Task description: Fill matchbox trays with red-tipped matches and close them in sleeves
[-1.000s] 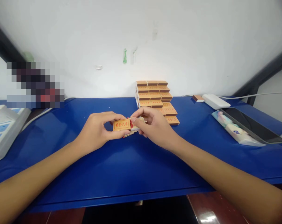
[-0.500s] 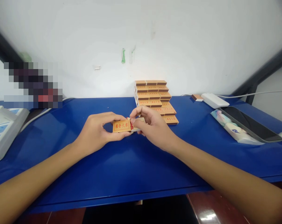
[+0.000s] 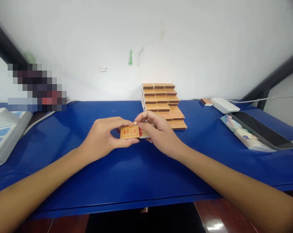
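Between my two hands is a yellow matchbox (image 3: pixel 129 132) with red characters, held above the blue table (image 3: pixel 127 181). Its tray is slid out to the right and shows red-tipped matches (image 3: pixel 143 133). My left hand (image 3: pixel 104 134) grips the sleeve between thumb and fingers. My right hand (image 3: pixel 161 132) is closed around the tray end, its thumb over the matches. Behind it stands a stepped stack of matchboxes (image 3: pixel 161 99) against the wall; my right hand hides part of its lower rows.
At the right lie a phone (image 3: pixel 263 129) on a patterned packet (image 3: pixel 243 137), a white box-shaped device (image 3: pixel 224 105) with a cable, and a single matchbox (image 3: pixel 206 102). A white power strip (image 3: pixel 7 136) sits at the left. The table's front edge is near me.
The view has shifted slightly. Both hands keep hold of the matchbox, and my right thumb has moved a little to the right, showing more of the match heads.
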Motion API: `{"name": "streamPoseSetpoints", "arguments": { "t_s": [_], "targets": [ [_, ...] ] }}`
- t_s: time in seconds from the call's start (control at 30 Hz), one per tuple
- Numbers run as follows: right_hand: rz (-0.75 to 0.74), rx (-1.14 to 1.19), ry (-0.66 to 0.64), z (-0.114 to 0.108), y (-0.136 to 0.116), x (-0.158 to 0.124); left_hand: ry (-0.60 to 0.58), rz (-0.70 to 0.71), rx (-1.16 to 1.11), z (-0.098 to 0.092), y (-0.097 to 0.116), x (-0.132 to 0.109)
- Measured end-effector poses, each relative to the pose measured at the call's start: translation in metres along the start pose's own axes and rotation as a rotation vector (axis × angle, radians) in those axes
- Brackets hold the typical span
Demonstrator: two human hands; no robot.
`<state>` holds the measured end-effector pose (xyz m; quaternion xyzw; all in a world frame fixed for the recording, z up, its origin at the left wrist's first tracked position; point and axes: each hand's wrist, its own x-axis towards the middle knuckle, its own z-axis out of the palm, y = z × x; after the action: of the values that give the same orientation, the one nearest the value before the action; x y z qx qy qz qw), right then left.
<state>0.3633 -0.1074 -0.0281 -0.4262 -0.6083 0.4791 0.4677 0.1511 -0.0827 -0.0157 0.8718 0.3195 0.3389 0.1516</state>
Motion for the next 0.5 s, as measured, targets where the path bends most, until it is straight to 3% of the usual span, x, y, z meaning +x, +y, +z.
{"name": "streamPoseSetpoints", "arguments": {
  "t_s": [0.27, 0.5],
  "targets": [
    [-0.243, -0.218, -0.028, -0.0056, 0.0067, -0.0003, 0.007, 0.008, -0.017, 0.0014, -0.0014, -0.0006],
    [-0.194, -0.202, -0.109, -0.0085, 0.0022, -0.0045, 0.003, 0.001, -0.013, 0.0009, 0.0013, -0.0002]
  ]
}}
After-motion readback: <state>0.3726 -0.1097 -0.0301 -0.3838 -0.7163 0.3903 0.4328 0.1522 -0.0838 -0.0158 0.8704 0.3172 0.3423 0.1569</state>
